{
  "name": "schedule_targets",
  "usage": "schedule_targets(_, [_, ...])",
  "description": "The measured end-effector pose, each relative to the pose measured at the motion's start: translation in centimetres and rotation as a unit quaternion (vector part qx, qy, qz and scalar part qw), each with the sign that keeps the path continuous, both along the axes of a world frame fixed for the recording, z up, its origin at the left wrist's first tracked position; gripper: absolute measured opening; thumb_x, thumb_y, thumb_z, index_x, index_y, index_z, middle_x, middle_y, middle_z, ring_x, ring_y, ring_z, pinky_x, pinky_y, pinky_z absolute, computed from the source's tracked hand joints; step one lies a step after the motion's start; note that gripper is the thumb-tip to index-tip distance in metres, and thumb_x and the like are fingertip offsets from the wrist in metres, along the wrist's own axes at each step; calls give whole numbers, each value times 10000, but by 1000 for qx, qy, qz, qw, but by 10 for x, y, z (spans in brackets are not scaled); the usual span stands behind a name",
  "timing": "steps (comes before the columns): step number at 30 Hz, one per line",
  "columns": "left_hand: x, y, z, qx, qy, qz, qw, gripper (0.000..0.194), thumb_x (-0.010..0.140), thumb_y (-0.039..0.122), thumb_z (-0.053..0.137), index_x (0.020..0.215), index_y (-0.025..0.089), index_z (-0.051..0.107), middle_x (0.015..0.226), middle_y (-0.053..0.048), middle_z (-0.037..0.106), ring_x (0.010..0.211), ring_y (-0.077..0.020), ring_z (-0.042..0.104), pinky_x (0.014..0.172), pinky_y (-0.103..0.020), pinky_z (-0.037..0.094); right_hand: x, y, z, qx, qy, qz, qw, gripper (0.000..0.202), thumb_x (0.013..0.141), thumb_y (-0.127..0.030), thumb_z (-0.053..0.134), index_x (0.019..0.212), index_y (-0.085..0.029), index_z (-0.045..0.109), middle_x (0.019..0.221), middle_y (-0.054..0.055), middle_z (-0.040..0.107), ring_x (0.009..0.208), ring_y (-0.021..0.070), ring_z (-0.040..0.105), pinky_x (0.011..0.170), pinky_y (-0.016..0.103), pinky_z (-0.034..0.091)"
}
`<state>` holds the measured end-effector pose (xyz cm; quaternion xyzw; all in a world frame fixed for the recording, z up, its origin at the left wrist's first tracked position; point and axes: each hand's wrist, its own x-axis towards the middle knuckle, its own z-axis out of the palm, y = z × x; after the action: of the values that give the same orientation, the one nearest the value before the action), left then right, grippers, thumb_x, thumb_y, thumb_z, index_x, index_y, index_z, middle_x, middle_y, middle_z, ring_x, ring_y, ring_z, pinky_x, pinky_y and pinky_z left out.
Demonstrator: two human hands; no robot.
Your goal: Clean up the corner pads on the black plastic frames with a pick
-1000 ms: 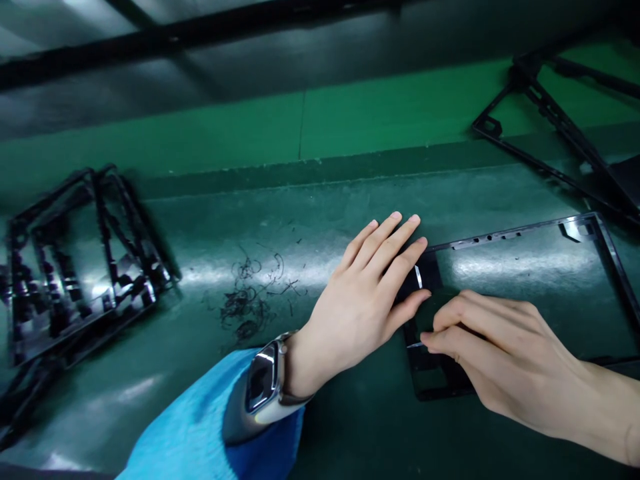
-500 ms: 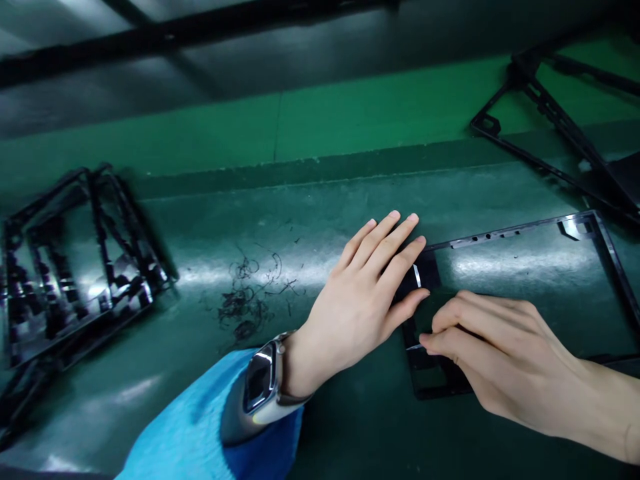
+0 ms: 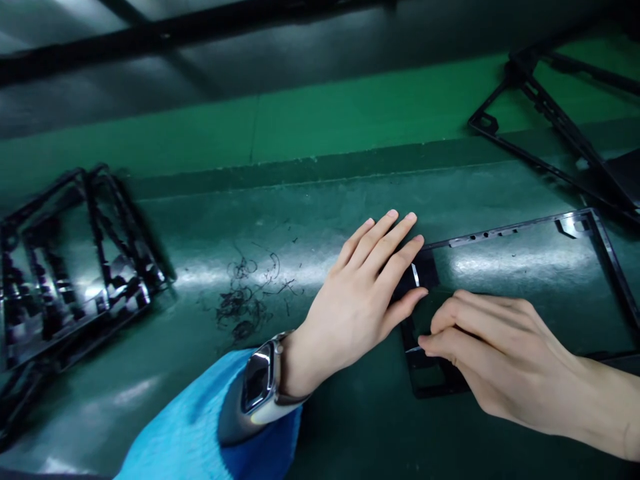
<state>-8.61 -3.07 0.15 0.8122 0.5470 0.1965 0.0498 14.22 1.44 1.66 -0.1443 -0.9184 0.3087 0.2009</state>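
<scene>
A black rectangular plastic frame [image 3: 613,273] lies flat on the green work surface, at the right. Over its upper left corner rests my left hand [image 3: 367,283], palm down with the fingers stretched out. My right hand [image 3: 505,353] is closed in a pinch, its thumb and forefinger at the frame's left side, lower down. Whatever sits between those fingertips is hidden. A thin bright strip shows on the frame beside my left thumb, and another glints by the right fingertips.
Dark curly shavings [image 3: 245,300] are scattered left of my hands. Several black frames [image 3: 80,267] lean together at the far left. More black frames [image 3: 560,120] overlap at the upper right. A dark bar [image 3: 200,30] runs across the back.
Almost nothing differs. The whole view has shifted very slightly, and both hands keep their places on the frame.
</scene>
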Motion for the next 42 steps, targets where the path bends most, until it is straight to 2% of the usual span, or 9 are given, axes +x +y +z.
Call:
schedule_targets(7, [0, -1, 0, 2, 4, 1, 1000, 496, 1105, 394, 560, 1487, 80, 531, 1633, -219, 516, 1580, -356, 421, 1299, -561, 368, 3, -1, 1, -4, -9, 13, 1000, 293, 939, 90, 511, 869, -104, 718, 830, 41, 608, 683, 150, 496, 557, 313, 373])
schedule_targets(14, [0, 0, 0, 1, 5, 2, 1000, 491, 1106, 391, 557, 1499, 99, 518, 1644, -205, 507, 1584, -354, 415, 1292, -574, 380, 1, 0, -1, -20, 12, 3, 1000, 252, 1013, 33, 537, 886, -88, 718, 825, 40, 614, 704, 147, 519, 565, 311, 398])
schedule_targets(19, [-1, 0, 0, 0, 3, 3, 1000, 477, 1113, 395, 545, 1512, 139, 503, 1646, -191, 511, 1588, -338, 415, 1284, -583, 393, 1, -1, -1, -8, 5, 3, 1000, 273, 960, 86, 534, 886, -87, 731, 839, 48, 623, 708, 152, 514, 566, 316, 392])
schedule_targets(27, [0, 1, 1, 6, 8, 0, 1000, 480, 1112, 396, 544, 1491, 102, 516, 1633, -213, 520, 1578, -353, 426, 1280, -586, 394, 1, 0, 1, 2, -11, 13, 1000, 294, 905, 95, 522, 855, -93, 744, 821, 44, 602, 687, 152, 479, 549, 314, 367])
schedule_targets(36, [-1, 0, 0, -2, 6, 2, 1000, 485, 1110, 392, 546, 1515, 128, 500, 1647, -199, 507, 1586, -345, 415, 1282, -593, 388, 1, -1, -3, -7, 9, 4, 1000, 268, 941, 73, 529, 876, -93, 729, 821, 46, 613, 704, 158, 518, 558, 309, 379])
schedule_targets(42, [0, 0, 0, 0, 7, 1, 1000, 488, 1106, 386, 559, 1500, 103, 511, 1640, -205, 513, 1582, -350, 419, 1288, -585, 380, -1, -3, 2, 12, -6, -3, 1000, 314, 878, 114, 501, 851, -96, 733, 818, 51, 620, 689, 159, 511, 553, 310, 363])
